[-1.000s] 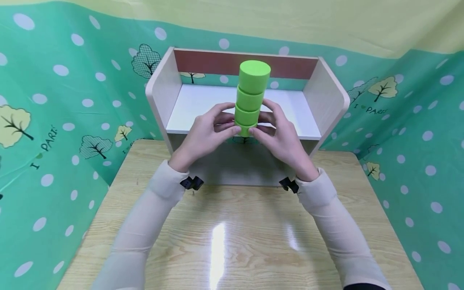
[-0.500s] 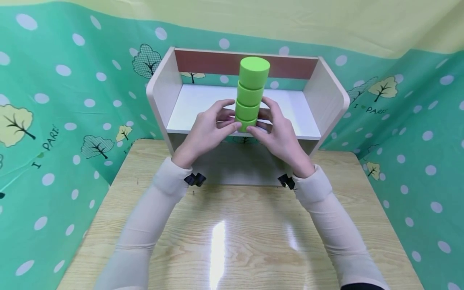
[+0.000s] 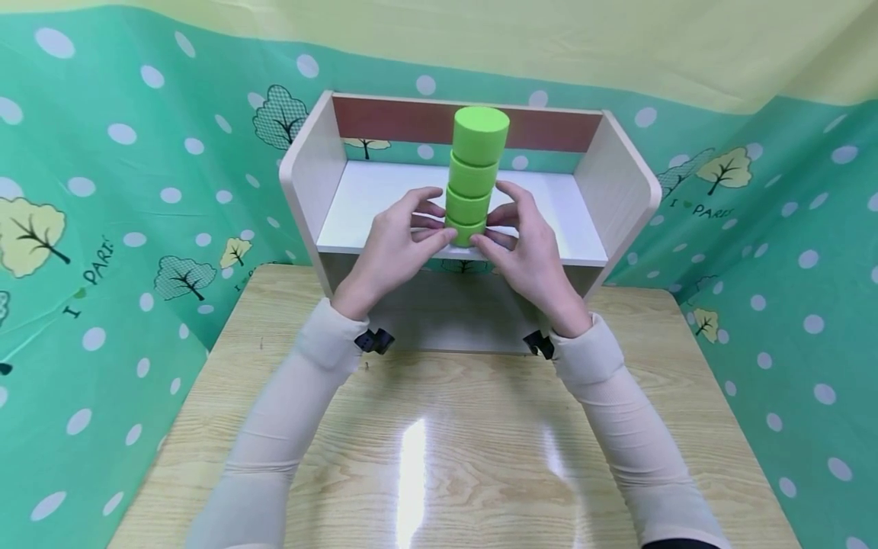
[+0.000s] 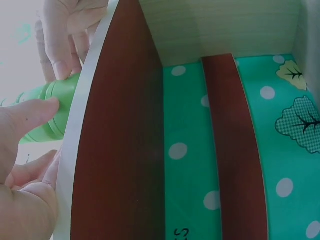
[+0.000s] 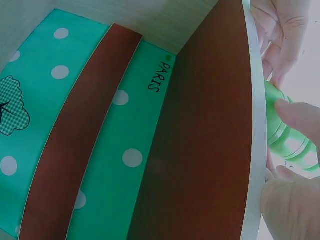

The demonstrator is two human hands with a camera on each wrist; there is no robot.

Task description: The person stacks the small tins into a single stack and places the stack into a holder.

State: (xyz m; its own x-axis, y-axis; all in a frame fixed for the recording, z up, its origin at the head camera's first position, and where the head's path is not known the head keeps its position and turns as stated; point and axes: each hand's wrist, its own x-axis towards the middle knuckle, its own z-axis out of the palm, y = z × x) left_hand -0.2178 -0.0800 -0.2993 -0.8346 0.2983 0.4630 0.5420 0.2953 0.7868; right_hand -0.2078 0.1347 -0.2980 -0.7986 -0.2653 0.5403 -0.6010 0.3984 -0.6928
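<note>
A stack of several bright green round blocks, widest at the top, stands upright over the front part of the white shelf. My left hand holds its lowest part from the left, with thumb in front and fingers behind. From the right, my right hand grips the same low part in a like way. In the left wrist view the stack's foot is partly hidden behind the shelf edge. Whether the bottom block fully touches the shelf cannot be told.
The shelf belongs to a small wooden rack with side panels and a reddish-brown back board. It stands on a wood-grain table. A green dotted curtain hangs behind and at both sides.
Both hands have moved the green stack slightly forward, away from me, so its foot now shows over the shelf rather than past its front edge. The grip looks the same.
</note>
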